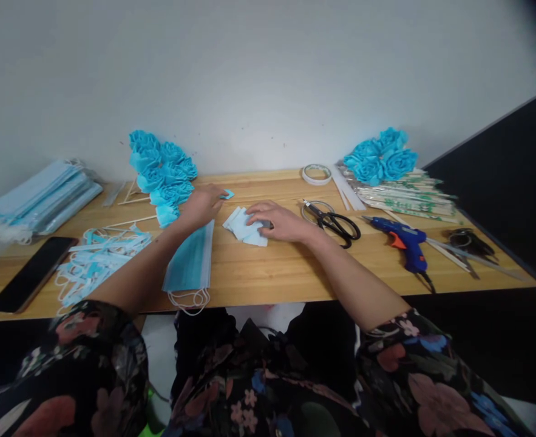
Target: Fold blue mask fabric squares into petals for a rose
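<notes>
My left hand (pixel 203 205) is above the middle of the table, its fingers closed around a small blue piece of mask fabric (pixel 228 194); only a corner shows past the fingertips. My right hand (pixel 280 221) rests with curved, parted fingers over a loose pile of pale cut fabric pieces (pixel 243 229), touching its right side. Under my left forearm lies a blue face mask (pixel 189 262) with its ear loops hanging over the front edge. Blue fabric flowers (pixel 164 173) stand just beyond the left hand. Black-handled scissors (pixel 334 221) lie right of my right hand.
Cut mask strips (pixel 106 258), a phone (pixel 31 274) and stacked masks (pixel 44 197) occupy the left. On the right are a tape roll (pixel 317 175), more blue flowers (pixel 381 159), wrapped sticks (pixel 408 197), a blue glue gun (pixel 407 240) and pliers-like tools (pixel 471 241).
</notes>
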`<action>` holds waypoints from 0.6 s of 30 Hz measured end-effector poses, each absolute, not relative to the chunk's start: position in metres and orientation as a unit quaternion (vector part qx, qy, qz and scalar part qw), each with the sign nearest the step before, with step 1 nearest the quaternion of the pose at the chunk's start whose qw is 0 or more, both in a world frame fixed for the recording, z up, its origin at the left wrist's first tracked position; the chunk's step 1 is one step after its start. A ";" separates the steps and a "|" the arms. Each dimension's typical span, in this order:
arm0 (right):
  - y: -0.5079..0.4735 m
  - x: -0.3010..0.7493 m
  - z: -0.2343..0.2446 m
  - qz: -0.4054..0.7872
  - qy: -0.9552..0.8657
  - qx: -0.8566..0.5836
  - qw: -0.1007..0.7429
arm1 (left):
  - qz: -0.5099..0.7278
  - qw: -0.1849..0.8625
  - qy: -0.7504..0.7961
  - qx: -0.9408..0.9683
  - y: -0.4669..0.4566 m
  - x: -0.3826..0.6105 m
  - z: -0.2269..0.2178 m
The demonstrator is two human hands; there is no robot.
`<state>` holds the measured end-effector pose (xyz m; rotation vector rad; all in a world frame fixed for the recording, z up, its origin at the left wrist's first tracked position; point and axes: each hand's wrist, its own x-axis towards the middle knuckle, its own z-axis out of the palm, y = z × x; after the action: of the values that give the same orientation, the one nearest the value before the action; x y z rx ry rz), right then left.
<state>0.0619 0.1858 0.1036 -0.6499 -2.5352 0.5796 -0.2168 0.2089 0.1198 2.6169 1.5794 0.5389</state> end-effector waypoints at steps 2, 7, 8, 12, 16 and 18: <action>0.185 0.062 0.103 0.209 -0.917 -0.242 0.238 | 0.165 0.003 0.527 0.834 0.225 -0.213 0.117; 0.186 0.060 0.103 0.210 -0.908 -0.248 0.265 | 0.116 0.009 0.545 0.830 0.241 -0.210 0.117; 0.185 0.060 0.104 0.215 -0.904 -0.248 0.273 | 0.106 0.010 0.552 0.827 0.239 -0.210 0.119; 0.180 0.057 0.112 0.281 -0.855 -0.286 0.329 | 0.082 0.005 0.586 0.806 0.226 -0.213 0.126; 0.173 0.056 0.122 0.360 -0.774 -0.360 0.378 | 0.120 -0.009 0.593 0.796 0.210 -0.215 0.132; 0.172 0.057 0.125 0.357 -0.773 -0.366 0.377 | 0.161 -0.008 0.568 0.807 0.203 -0.210 0.135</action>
<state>0.0572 0.1718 0.1249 -0.9351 -1.9759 0.9137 -0.2102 0.2028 0.1354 2.5466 1.7943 0.5094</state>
